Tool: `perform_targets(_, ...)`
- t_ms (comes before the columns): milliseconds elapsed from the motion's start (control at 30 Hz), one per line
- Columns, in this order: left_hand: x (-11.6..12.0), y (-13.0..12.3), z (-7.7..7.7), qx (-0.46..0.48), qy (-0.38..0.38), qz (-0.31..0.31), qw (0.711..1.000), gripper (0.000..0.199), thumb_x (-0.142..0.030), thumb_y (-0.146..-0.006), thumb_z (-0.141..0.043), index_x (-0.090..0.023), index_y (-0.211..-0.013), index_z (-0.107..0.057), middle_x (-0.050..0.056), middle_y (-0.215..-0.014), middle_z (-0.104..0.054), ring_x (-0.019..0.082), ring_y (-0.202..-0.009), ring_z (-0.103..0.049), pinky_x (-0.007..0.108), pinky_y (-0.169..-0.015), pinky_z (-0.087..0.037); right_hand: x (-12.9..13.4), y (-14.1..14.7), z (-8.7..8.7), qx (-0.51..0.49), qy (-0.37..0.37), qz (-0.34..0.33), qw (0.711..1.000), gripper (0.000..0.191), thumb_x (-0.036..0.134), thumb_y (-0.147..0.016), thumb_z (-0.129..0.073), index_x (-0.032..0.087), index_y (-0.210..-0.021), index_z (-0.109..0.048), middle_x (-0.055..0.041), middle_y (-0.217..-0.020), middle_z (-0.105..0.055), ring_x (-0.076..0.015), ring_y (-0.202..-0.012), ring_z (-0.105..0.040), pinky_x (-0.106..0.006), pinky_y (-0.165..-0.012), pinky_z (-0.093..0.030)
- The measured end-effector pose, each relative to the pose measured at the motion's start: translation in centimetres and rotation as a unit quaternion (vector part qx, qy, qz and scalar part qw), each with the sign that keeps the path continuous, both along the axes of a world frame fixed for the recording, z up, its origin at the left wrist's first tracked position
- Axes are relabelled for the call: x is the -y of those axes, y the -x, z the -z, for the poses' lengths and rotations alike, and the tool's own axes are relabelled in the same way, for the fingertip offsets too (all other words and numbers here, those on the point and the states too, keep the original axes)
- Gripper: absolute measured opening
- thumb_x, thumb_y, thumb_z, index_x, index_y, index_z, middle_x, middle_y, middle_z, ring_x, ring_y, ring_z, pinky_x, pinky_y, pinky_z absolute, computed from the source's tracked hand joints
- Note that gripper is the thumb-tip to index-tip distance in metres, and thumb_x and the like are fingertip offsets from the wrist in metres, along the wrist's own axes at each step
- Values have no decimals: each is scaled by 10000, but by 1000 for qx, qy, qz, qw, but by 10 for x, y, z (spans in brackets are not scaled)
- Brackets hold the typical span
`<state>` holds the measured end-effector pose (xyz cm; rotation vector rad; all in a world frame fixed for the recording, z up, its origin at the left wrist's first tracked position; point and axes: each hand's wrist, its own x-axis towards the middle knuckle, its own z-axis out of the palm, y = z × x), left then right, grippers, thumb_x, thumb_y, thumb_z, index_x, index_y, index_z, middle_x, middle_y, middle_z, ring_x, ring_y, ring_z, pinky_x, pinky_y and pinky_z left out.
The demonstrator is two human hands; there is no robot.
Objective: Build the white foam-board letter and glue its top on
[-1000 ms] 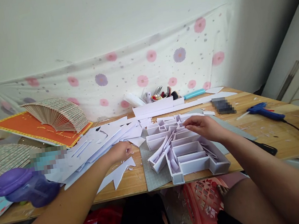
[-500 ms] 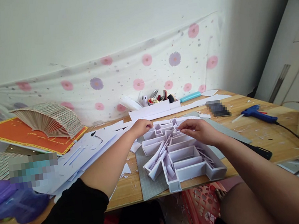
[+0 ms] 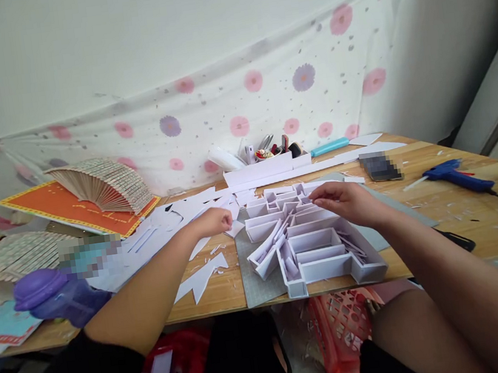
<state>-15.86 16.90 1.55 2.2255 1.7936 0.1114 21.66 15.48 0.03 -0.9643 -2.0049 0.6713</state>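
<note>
A white foam-board structure (image 3: 326,267) made of several thin-walled compartments lies on a grey cutting mat (image 3: 256,289). Loose white strips (image 3: 351,246) rest in its right-hand compartment, and more lie slanted across its left part. My right hand (image 3: 343,201) is over the back right of the structure, fingertips brought together beside its small rear walls; anything between them is too small to make out. To the left of the structure, above paper scraps, my left hand (image 3: 217,220) is closed with its fingers curled in. Whatever it may hold is hidden.
A blue glue gun (image 3: 456,177) and a phone (image 3: 379,167) lie on the right. White offcuts (image 3: 201,278), a folding fan (image 3: 102,184) and a purple-lidded bottle (image 3: 61,297) occupy the left. A white holder (image 3: 259,172) stands at the back; a red basket (image 3: 342,333) sits below the edge.
My left hand has drawn away from the rear of the structure, out to the left over the scraps. My right hand stays near the structure's back right. The view has shifted a little.
</note>
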Motion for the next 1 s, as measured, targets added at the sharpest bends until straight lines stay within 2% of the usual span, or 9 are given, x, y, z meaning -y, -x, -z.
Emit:
perform_targets(67, 17, 17, 11, -30, 48, -24, 998, 84, -227, -599, -694, -193, -644, -631, -28, -633, -636, 153, -639, -576, 234, -568, -391, 0, 0, 1, -6, 8, 0, 1000, 329, 482, -775, -582, 196, -892, -696, -69, -862, -720, -225, -788, -650, -356, -730, -507)
perform_targets(133, 29, 28, 23, -54, 72, -54, 994, 141, -243, -593, -737, -188, -649, -619, -29, -616, -617, 150, -615, -565, 241, -558, -386, 0, 2, 2, -10, 13, -1, 1000, 330, 486, -777, -578, 198, -889, -692, -65, -855, -719, -220, -781, -652, -350, -727, -510)
perform_targets(267, 37, 35, 41, -77, 91, -103, 987, 196, -335, -791, -666, -149, -836, -625, 1, -760, -631, 133, -668, -576, 289, -645, -471, 1, 7, 2, 12, 5, 2, 1000, 302, 448, -786, -567, 202, -907, -691, -71, -905, -727, -231, -839, -658, -355, -758, -509)
perform_targets(367, 39, 31, 47, -70, 102, -122, 985, 247, -364, -889, -565, -131, -961, -610, 27, -868, -632, 129, -718, -593, 307, -669, -513, 3, 10, 1, 41, -11, -1, 999, 288, 412, -796, -550, 203, -929, -697, -72, -940, -729, -235, -867, -656, -358, -768, -503)
perform_targets(500, 41, 28, 45, -49, 108, -125, 985, 238, -351, -888, -569, -127, -958, -604, 19, -840, -624, 120, -684, -584, 289, -634, -506, 4, 10, -1, 62, -25, -1, 998, 267, 387, -802, -540, 211, -921, -701, -64, -937, -729, -226, -848, -657, -352, -758, -503)
perform_targets(633, 50, 31, 35, -29, 90, -116, 989, 162, -313, -828, -587, -158, -783, -599, -3, -742, -622, 132, -666, -573, 254, -593, -426, 3, 3, 0, 64, -25, 3, 998, 254, 387, -799, -549, 220, -914, -702, -54, -927, -728, -219, -830, -659, -349, -758, -507)
perform_targets(700, 60, 34, 29, -34, 74, -118, 990, 156, -326, -740, -633, -181, -716, -580, -6, -719, -620, 157, -686, -570, 251, -570, -367, 2, 0, 1, 62, -20, 7, 998, 254, 395, -797, -553, 225, -912, -703, -49, -913, -729, -218, -822, -661, -347, -754, -510)
perform_targets(833, 88, 35, 26, -59, 61, -135, 987, 326, -438, -545, -741, -207, -692, -565, -5, -673, -597, 194, -667, -540, 264, -545, -287, 2, -4, 1, 63, -20, 12, 998, 248, 404, -790, -560, 229, -889, -704, -43, -889, -734, -220, -813, -662, -339, -738, -515)
perform_targets(1000, 110, 32, 29, -36, 56, -135, 989, 321, -419, -564, -705, -223, -783, -577, -19, -721, -613, 181, -675, -550, 253, -553, -308, 6, -1, -1, 72, -5, 3, 997, 249, 384, -792, -551, 224, -912, -698, -43, -886, -733, -212, -814, -666, -319, -725, -522)
